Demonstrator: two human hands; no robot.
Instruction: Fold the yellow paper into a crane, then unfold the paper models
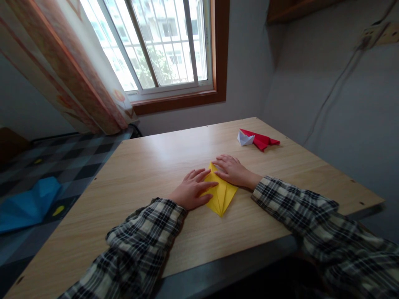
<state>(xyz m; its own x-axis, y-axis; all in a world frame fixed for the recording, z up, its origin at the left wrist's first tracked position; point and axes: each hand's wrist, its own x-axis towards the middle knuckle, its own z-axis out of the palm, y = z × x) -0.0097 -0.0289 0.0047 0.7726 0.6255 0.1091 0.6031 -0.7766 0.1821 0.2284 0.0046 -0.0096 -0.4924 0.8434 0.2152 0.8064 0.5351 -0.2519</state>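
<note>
On table (149, 166) centre: yellow paper (222, 194), folded to kite shape. Left hand (190, 189) flat, fingers spread, pinning left edge. Right hand (232, 169) flat on far flap. Best: press crease firmly, edges aligned. Red-white paper (257, 139) far right, well apart.

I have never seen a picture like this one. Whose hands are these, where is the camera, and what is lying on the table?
The camera sits on a person's head and looks down, so both hands are that person's own. There is no machine here. The left hand and the right hand lie flat on a folded yellow paper, pressing it onto the wooden table. Neither hand lifts anything. Farther away on the table lie a small white folded paper and a red folded paper, side by side. On the floor to the left lies a blue folded sheet.
</note>
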